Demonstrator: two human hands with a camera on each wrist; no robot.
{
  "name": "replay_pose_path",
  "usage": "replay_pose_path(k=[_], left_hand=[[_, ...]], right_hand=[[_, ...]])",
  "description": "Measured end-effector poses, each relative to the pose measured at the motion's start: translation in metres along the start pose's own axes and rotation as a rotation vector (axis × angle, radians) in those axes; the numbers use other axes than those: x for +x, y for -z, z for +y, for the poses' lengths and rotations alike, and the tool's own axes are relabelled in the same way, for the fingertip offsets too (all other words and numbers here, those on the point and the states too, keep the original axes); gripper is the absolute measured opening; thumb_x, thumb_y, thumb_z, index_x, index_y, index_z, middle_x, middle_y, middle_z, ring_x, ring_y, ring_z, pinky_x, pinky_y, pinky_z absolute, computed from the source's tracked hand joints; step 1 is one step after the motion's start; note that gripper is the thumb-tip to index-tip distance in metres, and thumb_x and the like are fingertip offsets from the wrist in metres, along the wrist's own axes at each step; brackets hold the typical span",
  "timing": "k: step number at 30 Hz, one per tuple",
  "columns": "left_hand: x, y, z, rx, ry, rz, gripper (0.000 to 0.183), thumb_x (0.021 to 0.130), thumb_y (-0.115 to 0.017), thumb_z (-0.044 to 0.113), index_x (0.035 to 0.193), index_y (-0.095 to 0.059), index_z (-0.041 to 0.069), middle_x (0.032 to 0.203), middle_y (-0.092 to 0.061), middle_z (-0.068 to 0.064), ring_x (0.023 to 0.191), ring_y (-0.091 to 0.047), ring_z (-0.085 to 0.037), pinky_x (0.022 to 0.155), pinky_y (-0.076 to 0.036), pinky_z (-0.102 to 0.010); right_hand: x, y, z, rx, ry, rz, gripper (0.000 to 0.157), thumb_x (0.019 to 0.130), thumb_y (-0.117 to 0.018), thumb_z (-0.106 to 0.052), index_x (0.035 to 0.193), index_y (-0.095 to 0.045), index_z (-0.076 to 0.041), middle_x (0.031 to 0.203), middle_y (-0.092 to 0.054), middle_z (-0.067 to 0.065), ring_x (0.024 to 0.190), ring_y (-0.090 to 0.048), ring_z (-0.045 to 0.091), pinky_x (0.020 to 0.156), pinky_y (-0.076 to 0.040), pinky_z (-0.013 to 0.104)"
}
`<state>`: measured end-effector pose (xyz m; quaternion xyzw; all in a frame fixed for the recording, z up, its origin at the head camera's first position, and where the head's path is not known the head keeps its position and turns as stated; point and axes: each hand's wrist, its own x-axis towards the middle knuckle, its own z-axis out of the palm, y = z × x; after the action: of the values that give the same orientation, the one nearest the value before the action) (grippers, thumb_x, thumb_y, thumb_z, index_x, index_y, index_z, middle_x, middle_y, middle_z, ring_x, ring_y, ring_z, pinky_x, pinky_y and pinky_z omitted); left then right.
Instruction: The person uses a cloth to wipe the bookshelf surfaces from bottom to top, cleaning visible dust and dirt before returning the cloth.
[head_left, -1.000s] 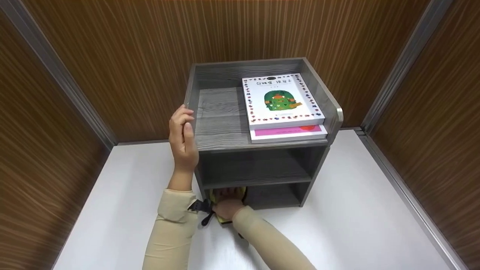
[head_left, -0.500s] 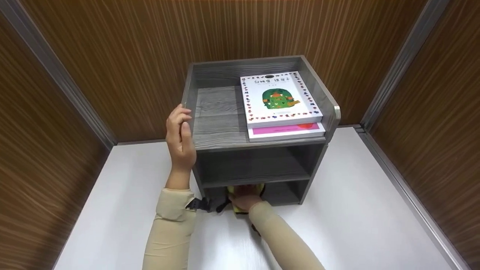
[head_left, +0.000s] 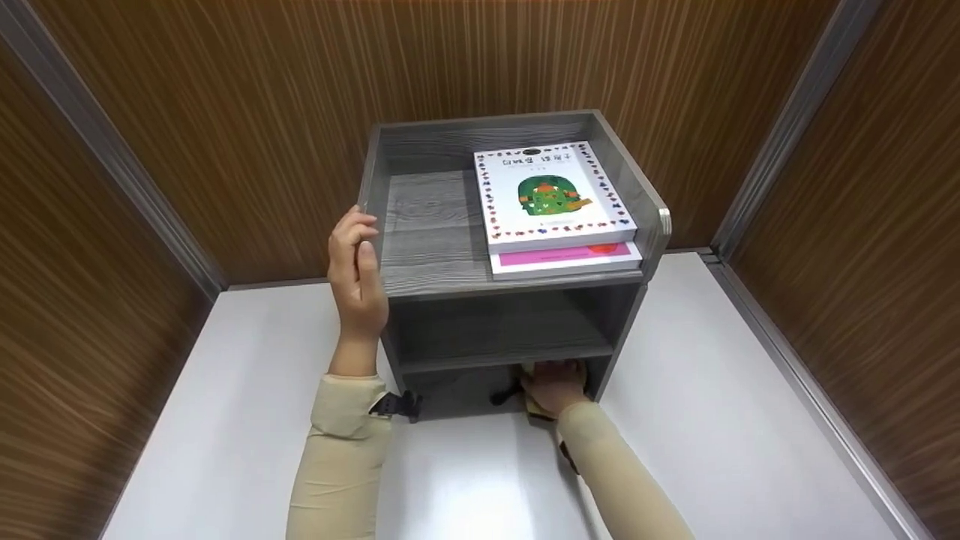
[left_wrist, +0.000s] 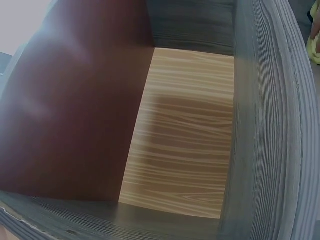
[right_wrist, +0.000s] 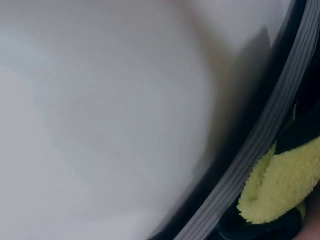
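My left hand (head_left: 358, 274) rests against the left side panel of a grey wood-grain shelf unit (head_left: 435, 202), its fingers by the panel's upper edge. Down in the lowest compartment, toward its right end, my right hand (head_left: 555, 386) presses a yellow cloth (head_left: 537, 411) against the bottom board. Fluffy yellow pile and a dark border of the cloth (right_wrist: 280, 182) show in the right wrist view, beside a grey board edge (right_wrist: 250, 135). A bit of the yellow cloth (left_wrist: 314, 49) also appears at the far right of the left wrist view.
Two books, a white picture book (head_left: 555, 195) over one with a pink band (head_left: 562, 259), lie in the top tray's right half. A middle shelf board (head_left: 510, 360) hangs over the right hand. The unit stands on a white table (head_left: 262, 390) before brown panels (head_left: 300, 90).
My right hand has slid the yellow cloth from the left end of the lowest compartment to its right end. The left hand stays at the side panel.
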<state>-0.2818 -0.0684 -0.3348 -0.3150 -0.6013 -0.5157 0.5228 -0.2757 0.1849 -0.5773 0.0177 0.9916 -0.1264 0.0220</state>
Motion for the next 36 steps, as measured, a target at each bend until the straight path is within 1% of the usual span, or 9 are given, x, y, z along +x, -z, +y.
replay_pose_path(k=[7, 13, 17, 20, 24, 27, 30, 33, 36], left_hand=[[-0.003, 0.0, -0.004, -0.014, 0.017, -0.003, 0.017, 0.082, -0.034, -0.012, 0.09, -0.048, -0.013, 0.099, -0.052, -0.027, 0.111, -0.045, -0.047, 0.104, -0.032, -0.045], [-0.003, -0.001, -0.002, -0.02, 0.025, -0.008, 0.015, 0.083, -0.034, -0.012, 0.09, -0.048, -0.013, 0.099, -0.052, -0.028, 0.111, -0.044, -0.048, 0.104, -0.031, -0.045], [-0.005, -0.002, 0.0, -0.022, 0.023, -0.026, 0.016, 0.082, -0.033, -0.014, 0.09, -0.047, -0.014, 0.099, -0.051, -0.027, 0.113, -0.043, -0.047, 0.104, -0.031, -0.045], [-0.007, -0.002, 0.001, -0.021, 0.023, -0.035, 0.016, 0.081, -0.033, -0.014, 0.091, -0.046, -0.014, 0.1, -0.051, -0.027, 0.113, -0.043, -0.046, 0.104, -0.031, -0.044], [-0.008, -0.004, 0.002, -0.022, 0.027, -0.03, 0.017, 0.081, -0.033, -0.014, 0.091, -0.047, -0.013, 0.1, -0.052, -0.026, 0.113, -0.044, -0.047, 0.104, -0.032, -0.044], [-0.006, -0.005, 0.003, -0.022, 0.027, -0.028, 0.017, 0.081, -0.033, -0.014, 0.091, -0.046, -0.013, 0.101, -0.052, -0.027, 0.112, -0.043, -0.048, 0.104, -0.032, -0.044], [-0.004, -0.006, 0.002, -0.022, 0.024, -0.021, 0.017, 0.082, -0.033, -0.013, 0.091, -0.046, -0.012, 0.101, -0.052, -0.026, 0.112, -0.043, -0.048, 0.104, -0.032, -0.045], [-0.003, -0.005, 0.0, -0.019, 0.019, -0.008, 0.017, 0.081, -0.033, -0.013, 0.091, -0.047, -0.011, 0.1, -0.052, -0.026, 0.112, -0.044, -0.048, 0.104, -0.032, -0.045], [-0.003, -0.003, -0.001, -0.013, 0.014, -0.001, 0.017, 0.081, -0.033, -0.012, 0.091, -0.047, -0.011, 0.1, -0.052, -0.026, 0.112, -0.044, -0.048, 0.103, -0.032, -0.045]], right_hand=[[0.0, -0.005, 0.003, 0.025, 0.016, -0.014, 0.067, 0.092, -0.046, -0.043, 0.144, -0.03, -0.004, 0.143, -0.028, 0.028, 0.124, -0.028, 0.055, 0.101, -0.017, 0.064], [0.008, -0.003, 0.008, 0.139, 0.01, -0.046, 0.059, 0.091, -0.046, -0.04, 0.14, -0.041, -0.009, 0.143, -0.036, 0.019, 0.129, -0.029, 0.044, 0.103, -0.016, 0.062], [0.01, 0.003, 0.011, 0.331, -0.088, -0.106, 0.061, 0.089, -0.05, -0.045, 0.135, -0.045, -0.004, 0.132, -0.047, 0.016, 0.121, -0.043, 0.031, 0.102, -0.031, 0.048], [0.012, 0.004, 0.012, 0.627, -0.236, -0.18, 0.064, 0.086, -0.056, -0.047, 0.125, -0.045, 0.003, 0.099, -0.059, 0.01, 0.089, -0.058, 0.02, 0.08, -0.048, 0.033], [0.016, 0.003, 0.011, 0.905, -0.36, -0.21, 0.06, 0.082, -0.063, -0.044, 0.117, -0.042, 0.0, 0.077, -0.05, 0.002, 0.063, -0.053, 0.013, 0.058, -0.046, 0.022], [0.02, 0.004, 0.008, 0.889, -0.332, -0.18, 0.062, 0.083, -0.062, -0.041, 0.123, -0.039, 0.001, 0.093, -0.049, 0.007, 0.07, -0.051, 0.014, 0.055, -0.043, 0.02], [0.022, 0.005, 0.0, 0.764, -0.27, -0.155, 0.06, 0.086, -0.057, -0.037, 0.13, -0.037, -0.001, 0.105, -0.048, 0.011, 0.075, -0.05, 0.016, 0.054, -0.041, 0.021], [0.022, 0.008, -0.013, 0.572, -0.199, -0.127, 0.059, 0.087, -0.054, -0.036, 0.133, -0.038, -0.003, 0.117, -0.046, 0.013, 0.092, -0.049, 0.021, 0.077, -0.042, 0.026], [0.023, 0.006, -0.029, 0.362, -0.134, -0.093, 0.063, 0.088, -0.05, -0.044, 0.137, -0.037, -0.007, 0.128, -0.04, 0.012, 0.112, -0.04, 0.023, 0.099, -0.03, 0.035]])
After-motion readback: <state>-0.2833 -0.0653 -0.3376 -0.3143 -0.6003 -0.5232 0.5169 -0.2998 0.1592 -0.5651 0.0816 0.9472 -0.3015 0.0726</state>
